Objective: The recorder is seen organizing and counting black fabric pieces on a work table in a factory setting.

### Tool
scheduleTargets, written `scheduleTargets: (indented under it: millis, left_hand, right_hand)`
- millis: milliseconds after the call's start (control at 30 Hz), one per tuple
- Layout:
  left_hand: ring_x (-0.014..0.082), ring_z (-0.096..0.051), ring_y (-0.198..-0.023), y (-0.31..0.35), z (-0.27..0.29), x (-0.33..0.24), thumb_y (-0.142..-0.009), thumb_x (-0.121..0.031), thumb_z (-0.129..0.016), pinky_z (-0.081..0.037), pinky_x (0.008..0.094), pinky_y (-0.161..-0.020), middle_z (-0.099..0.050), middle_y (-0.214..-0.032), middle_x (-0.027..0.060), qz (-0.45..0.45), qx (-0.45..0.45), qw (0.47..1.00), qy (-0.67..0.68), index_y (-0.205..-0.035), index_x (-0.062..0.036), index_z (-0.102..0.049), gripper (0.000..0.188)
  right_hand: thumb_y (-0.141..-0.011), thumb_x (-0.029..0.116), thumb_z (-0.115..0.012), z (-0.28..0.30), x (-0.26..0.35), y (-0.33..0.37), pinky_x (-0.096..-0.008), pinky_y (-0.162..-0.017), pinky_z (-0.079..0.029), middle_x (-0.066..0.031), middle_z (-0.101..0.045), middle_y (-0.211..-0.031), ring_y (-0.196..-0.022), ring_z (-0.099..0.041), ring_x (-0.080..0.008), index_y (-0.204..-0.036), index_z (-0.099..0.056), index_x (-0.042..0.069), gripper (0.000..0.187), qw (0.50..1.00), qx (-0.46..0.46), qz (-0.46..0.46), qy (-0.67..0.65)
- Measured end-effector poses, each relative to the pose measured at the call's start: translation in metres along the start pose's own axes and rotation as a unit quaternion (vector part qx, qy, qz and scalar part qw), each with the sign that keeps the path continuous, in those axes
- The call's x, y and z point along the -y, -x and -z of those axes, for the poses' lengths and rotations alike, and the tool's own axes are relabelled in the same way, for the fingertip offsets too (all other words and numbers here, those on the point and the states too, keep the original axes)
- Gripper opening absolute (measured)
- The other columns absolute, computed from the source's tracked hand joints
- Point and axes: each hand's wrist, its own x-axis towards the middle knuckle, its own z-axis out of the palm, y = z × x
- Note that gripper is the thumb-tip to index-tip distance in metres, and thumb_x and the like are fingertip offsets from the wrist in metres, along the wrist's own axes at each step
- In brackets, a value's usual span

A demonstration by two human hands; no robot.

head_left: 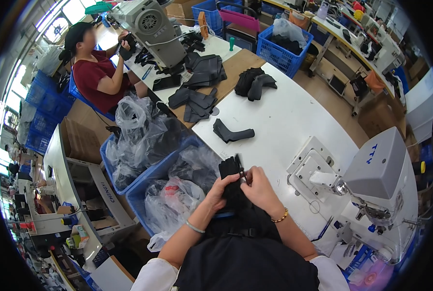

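My left hand (217,192) is closed round a bundle of black fabric (228,167), held upright over the table's near edge. The bundle's folded edges point away from me. My right hand (259,186) is pinched at the right side of the same bundle. A small, shiny bit shows by its fingertips, too small to name. Beyond my hands, a bent dark grey fabric piece (233,132) lies alone on the white table (284,114). Farther off rests a small pile of similar dark pieces (255,83).
At right stands a sewing machine (376,169). Blue crates (141,186) with plastic bags sit left of the table. More cut pieces (202,70), a phone (166,82) and another machine (151,29) are at the far end, where a co-worker in a red shirt (94,77) sits.
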Motion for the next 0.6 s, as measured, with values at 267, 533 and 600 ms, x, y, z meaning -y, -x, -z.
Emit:
scheduleTargets:
  millis: [267, 533, 600]
  left_hand:
    - [0.0212, -0.059, -0.092, 0.009, -0.01, -0.007, -0.078, -0.014, -0.063, -0.051, 0.0359, -0.081, -0.058, -0.104, 0.0109, -0.014, 0.018, 0.999, -0.041, -0.121, -0.0021, -0.045, 0.048]
    - [0.0216, -0.059, -0.09, 0.018, -0.026, -0.018, -0.07, -0.007, -0.069, -0.051, 0.0338, -0.078, -0.056, -0.1, 0.01, 0.02, 0.085, 0.993, -0.079, -0.12, -0.0028, -0.044, 0.056]
    - [0.0215, -0.059, -0.089, 0.015, -0.026, -0.015, -0.069, -0.007, -0.069, -0.051, 0.0333, -0.078, -0.057, -0.099, 0.0094, 0.009, 0.086, 0.993, -0.077, -0.119, -0.0026, -0.044, 0.056]
  right_hand:
    - [-0.078, 0.016, -0.064, 0.022, -0.002, 0.004, -0.0256, -0.055, -0.049, -0.0119, -0.05, -0.088, -0.063, -0.059, -0.0158, -0.092, -0.05, -0.006, 0.03, 0.959, 0.144, -0.108, -0.22]
    - [-0.077, 0.024, -0.071, 0.027, 0.009, -0.023, -0.0281, -0.064, -0.048, -0.0106, -0.057, -0.1, -0.083, -0.056, -0.0144, -0.123, -0.045, 0.007, 0.056, 0.949, 0.029, -0.04, -0.311]
    - [-0.079, 0.019, -0.068, 0.027, 0.007, -0.03, -0.0263, -0.075, -0.047, -0.0058, -0.06, -0.095, -0.091, -0.055, -0.0122, -0.131, -0.037, 0.013, 0.06, 0.929, 0.124, -0.057, -0.345]
